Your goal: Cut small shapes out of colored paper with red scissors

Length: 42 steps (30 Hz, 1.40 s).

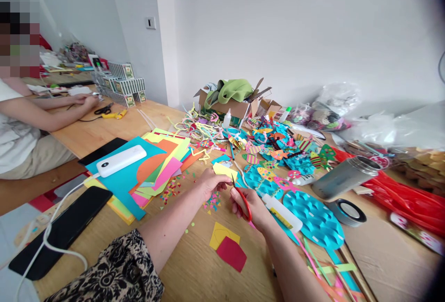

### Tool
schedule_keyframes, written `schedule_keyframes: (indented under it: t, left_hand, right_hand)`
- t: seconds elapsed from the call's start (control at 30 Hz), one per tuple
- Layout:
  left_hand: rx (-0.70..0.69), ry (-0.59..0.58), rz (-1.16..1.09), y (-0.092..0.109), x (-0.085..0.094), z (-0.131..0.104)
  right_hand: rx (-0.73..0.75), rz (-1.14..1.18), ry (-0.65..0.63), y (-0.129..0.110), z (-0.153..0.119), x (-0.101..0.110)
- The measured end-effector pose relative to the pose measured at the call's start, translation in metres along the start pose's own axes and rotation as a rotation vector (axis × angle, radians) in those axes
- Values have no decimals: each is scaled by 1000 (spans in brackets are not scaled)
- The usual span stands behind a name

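Observation:
My left hand (209,183) pinches a piece of pale yellow paper (224,170) above the middle of the table. In my right hand (255,209) is a pair of scissors with red handles (246,202); the blades meet the paper's right edge. Below my hands, a yellow paper piece with a drawn outline (222,234) lies partly under a dark red paper piece (232,254). Tiny colored paper scraps (212,202) are scattered by my left wrist. A white glue bottle (283,214) lies beside my right hand.
Colored paper sheets (167,158), a white power bank (121,160) and a black phone (62,232) lie left. Right are a blue bumpy disc (313,218), a steel flask (344,176) and its lid (347,212). Paper fish (267,174) pile behind. Another person's hands (86,101) are far left.

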<state>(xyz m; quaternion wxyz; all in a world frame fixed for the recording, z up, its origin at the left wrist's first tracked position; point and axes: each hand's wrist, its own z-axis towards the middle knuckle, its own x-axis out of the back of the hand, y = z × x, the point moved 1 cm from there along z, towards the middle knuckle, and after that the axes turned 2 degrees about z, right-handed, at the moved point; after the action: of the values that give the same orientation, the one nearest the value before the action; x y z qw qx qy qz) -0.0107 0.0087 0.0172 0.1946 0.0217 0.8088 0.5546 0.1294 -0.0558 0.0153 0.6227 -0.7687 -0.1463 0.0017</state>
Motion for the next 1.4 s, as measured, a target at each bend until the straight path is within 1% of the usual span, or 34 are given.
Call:
schedule_keyframes:
  t: [0.7,1.0,1.23,1.4]
  left_hand:
    - [1,-3,-24,-1,0,0]
    - [41,27,-12,-1,1,2]
    - [27,19,-23,-1,1,3]
    - [8,3,-8,-1,1,2]
  right_hand:
    - [-16,2,22,0,0,-1]
    - [-20,5,16,1,1,0]
    - [1,15,11,6,1,1]
    - [-19,19,21,5,2,0]
